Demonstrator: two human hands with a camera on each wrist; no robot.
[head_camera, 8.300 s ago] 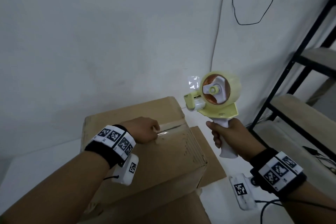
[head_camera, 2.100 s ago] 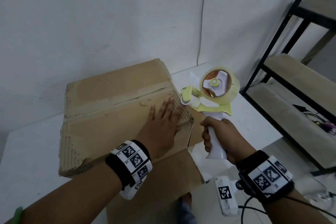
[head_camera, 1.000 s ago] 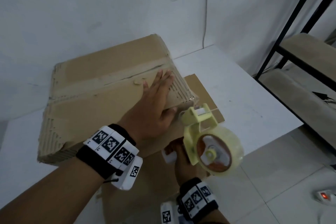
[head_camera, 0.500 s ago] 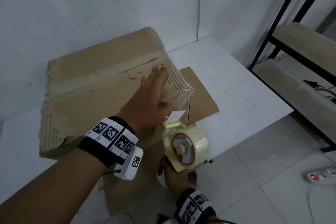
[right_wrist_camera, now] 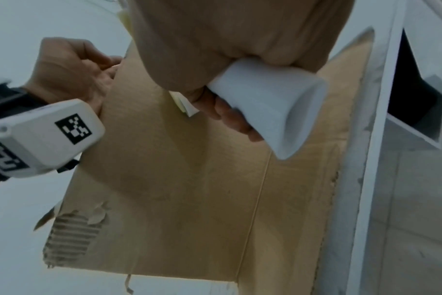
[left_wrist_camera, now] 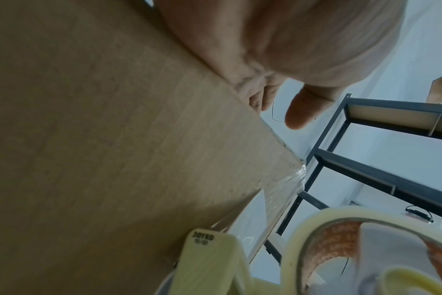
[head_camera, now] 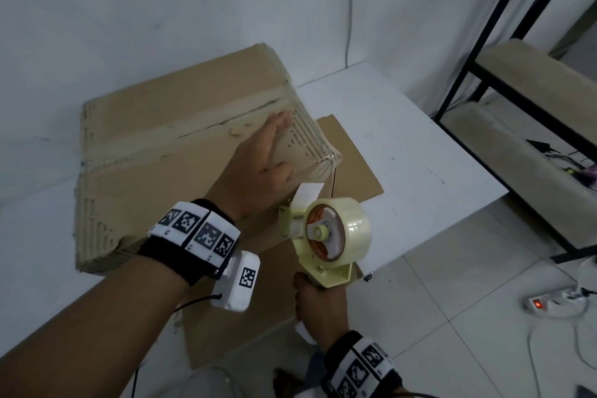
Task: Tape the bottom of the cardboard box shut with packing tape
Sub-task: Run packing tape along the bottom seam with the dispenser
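A worn cardboard box (head_camera: pixel 161 139) stands bottom up on the white table (head_camera: pixel 420 165), its centre seam (head_camera: pixel 226 119) running left to right. My left hand (head_camera: pixel 258 168) lies flat on the right part of the box's top with straight fingers. My right hand (head_camera: pixel 319 304) grips the white handle (right_wrist_camera: pixel 270 111) of a pale yellow tape dispenser (head_camera: pixel 326 236) with a clear tape roll. The dispenser's front end sits against the box's near side wall (left_wrist_camera: pixel 114 179), just below my left wrist. Clear tape (left_wrist_camera: pixel 280 193) shows on the box's right corner.
Loose box flaps (head_camera: pixel 349 165) spread on the table to the right and toward me. A black metal shelf rack (head_camera: pixel 517 74) stands at the right. A power strip (head_camera: pixel 549 300) and cables lie on the tiled floor. A white wall stands behind the box.
My right hand brought the dispenser from beside the box's right corner down to the near side wall. My left hand stayed flat on the box top. The head camera tilted downward.
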